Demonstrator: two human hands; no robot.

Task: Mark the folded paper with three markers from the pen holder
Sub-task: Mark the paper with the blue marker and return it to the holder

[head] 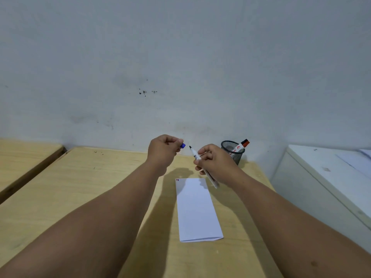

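White folded paper (197, 209) is laid flat on the wooden table (80, 187), nearest the viewer, with small red marks seen at its far left corner. Above its far end, a white-barrelled marker (202, 167) is gripped by the closed fingers of the right hand (215, 160), its dark tip uncovered and pointed up and left. Just beside that tip, a blue cap (183, 145) is pinched in the curled fingers of the left hand (163, 150). Farther back, against the wall, a black mesh pen holder (232, 151) is stood, and a red-capped marker (242, 145) is leaned in it.
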